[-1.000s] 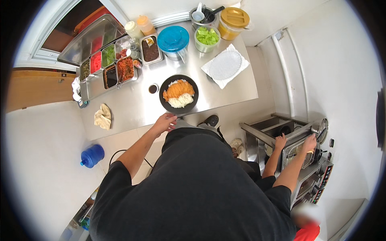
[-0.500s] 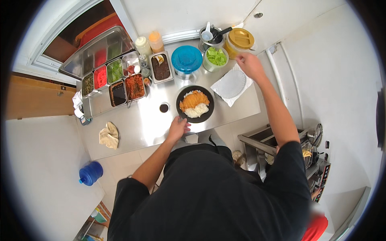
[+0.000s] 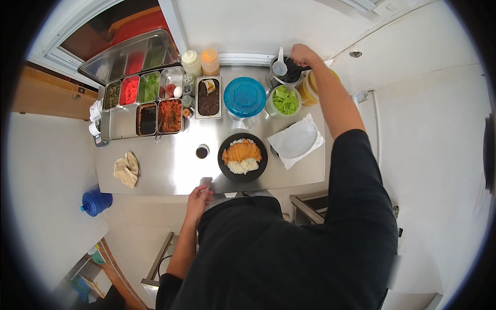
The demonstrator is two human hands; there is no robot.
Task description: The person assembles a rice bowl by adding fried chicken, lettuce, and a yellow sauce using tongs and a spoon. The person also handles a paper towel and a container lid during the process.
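Note:
A black round bowl (image 3: 225,169) with white rice (image 3: 243,166) and a sliced, breaded fried cutlet (image 3: 242,151) sits on the counter in front of me. At the counter's front edge, left of the bowl and apart from it, my left hand (image 3: 198,200) is loosely curled with nothing visible in it. My right hand (image 3: 305,55) reaches to the far right, fingers closed around the handle of a black utensil (image 3: 293,71) standing in a metal pot (image 3: 270,80). Much of that handle is hidden by the hand. A white ladle (image 3: 280,67) leans in the same pot.
Beside the pot are a tub of lettuce (image 3: 285,100), a yellow-lidded container (image 3: 309,90) and a blue-lidded container (image 3: 244,97). Farther left stand topping pans (image 3: 170,115) and squeeze bottles (image 3: 191,63). A small sauce cup (image 3: 202,151), cloth (image 3: 126,169) and a clear lid on paper (image 3: 296,139) lie nearer.
My right hand has gone from near the yellow-lidded container to the black utensil's handle. The left hand has left the bowl's rim and drawn back to the counter edge. The view has shifted.

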